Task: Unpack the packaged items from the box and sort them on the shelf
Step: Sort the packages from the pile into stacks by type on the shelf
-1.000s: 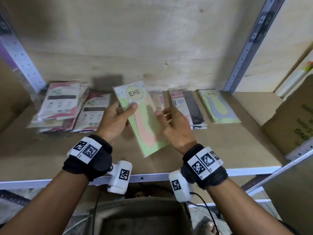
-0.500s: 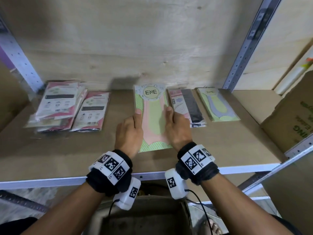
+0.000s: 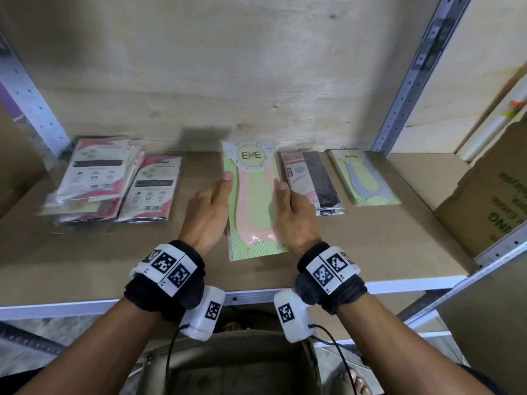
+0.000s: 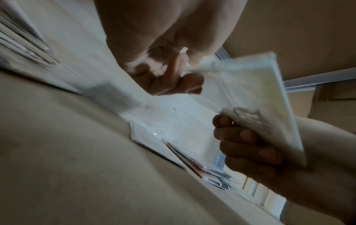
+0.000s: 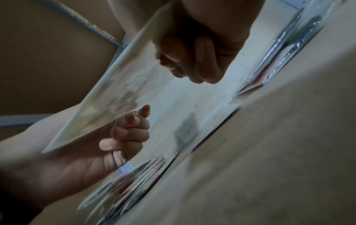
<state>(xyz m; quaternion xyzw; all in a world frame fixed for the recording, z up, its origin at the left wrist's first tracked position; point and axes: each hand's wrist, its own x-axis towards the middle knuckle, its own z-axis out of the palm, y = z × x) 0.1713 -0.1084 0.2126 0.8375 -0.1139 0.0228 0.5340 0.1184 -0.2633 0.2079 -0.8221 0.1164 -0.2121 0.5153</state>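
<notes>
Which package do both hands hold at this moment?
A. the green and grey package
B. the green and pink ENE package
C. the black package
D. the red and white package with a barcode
B: the left hand and right hand hold the sides of the green and pink ENE package.

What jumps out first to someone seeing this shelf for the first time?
A pink and green ENE packet at the middle of the shelf, held at its edges by the left hand and right hand. A pile of pink packets lies far left, and a cardboard box stands at the right.
</notes>
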